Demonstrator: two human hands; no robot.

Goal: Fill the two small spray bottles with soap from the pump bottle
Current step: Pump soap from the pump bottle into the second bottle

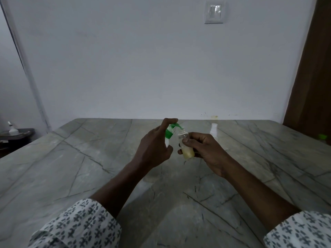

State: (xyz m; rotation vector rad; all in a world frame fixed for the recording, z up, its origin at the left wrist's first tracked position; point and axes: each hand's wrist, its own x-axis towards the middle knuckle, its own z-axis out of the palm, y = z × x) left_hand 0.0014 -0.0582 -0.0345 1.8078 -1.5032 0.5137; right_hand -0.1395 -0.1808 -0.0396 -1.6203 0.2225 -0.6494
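Both hands are busy up over the middle of the stone table (71, 167). So the left hand (154, 149) is wrapped around the pump bottle (169, 134), which is white with a green collar and green pump head, and the index finger (170, 121) sits curled over the top of the pump head. You only see the upper part of that bottle, the rest is hidden behind the palm. Right hand (204, 149) is pinching a small clear spray bottle (186, 145) between the thumb and fingers, held upright with a slight lean, cap off, and its open neck is right under the green spout, pretty much touching it. That little bottle has yellowish soap in the lower half, clear above. Both bottles are held above the tabletop, not resting on it. Further back on the table, a bit right of the hands, stands a second small bottle (214, 129), whitish, kinda blurry so can't make out detail. Way over at the right edge there's a small green thing (322, 136) on the table, can't tell what. Patterned sleeves (80, 224) at the bottom, light switch (214, 12) on the wall.
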